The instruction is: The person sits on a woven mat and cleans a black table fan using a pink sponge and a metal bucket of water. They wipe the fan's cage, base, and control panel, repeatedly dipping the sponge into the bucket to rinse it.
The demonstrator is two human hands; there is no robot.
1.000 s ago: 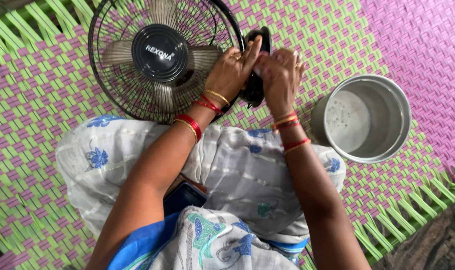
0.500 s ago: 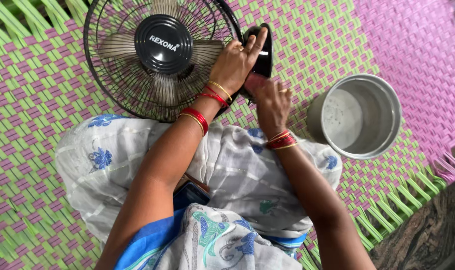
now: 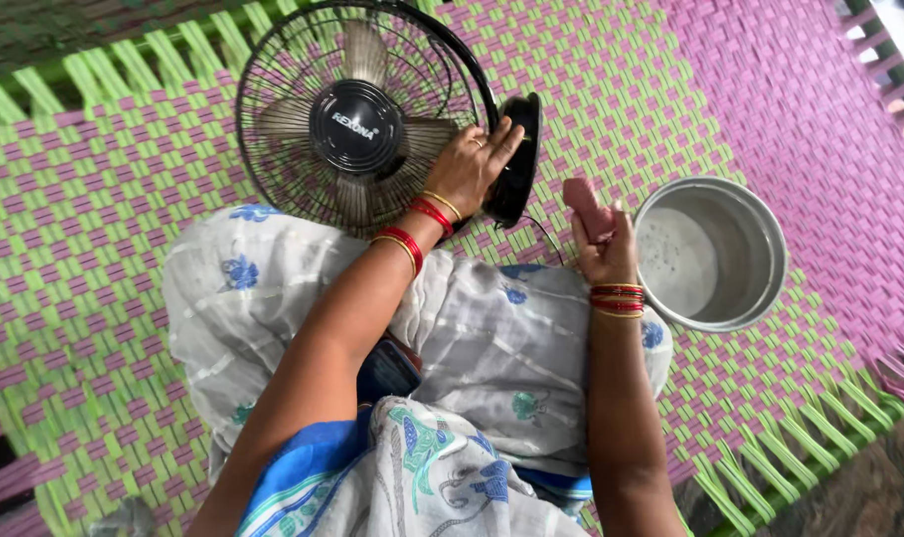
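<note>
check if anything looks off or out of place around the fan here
The table fan lies tipped on the woven cot, grille up, steadied by the left hand. The right hand holds a pinkish cloth beside a steel pot. Nothing looks spilled.

A fan (image 3: 357, 124) lies on a woven cot (image 3: 94, 199), at the far side, just beyond the person's lap. Its base (image 3: 516, 159) stands at the fan's right edge. The left hand (image 3: 472, 169) rests on the fan's right rim, touching both the cage and the base. A cord (image 3: 541, 231) runs from the base toward the lap. To the right of the fan, apart from it, the right hand (image 3: 603, 249) holds a small block (image 3: 587, 206) upright. Just right of that hand a pot (image 3: 710, 254) sits on the cot, with its mouth facing up. A phone (image 3: 387, 368) lies on the lap, under the left forearm.
</note>
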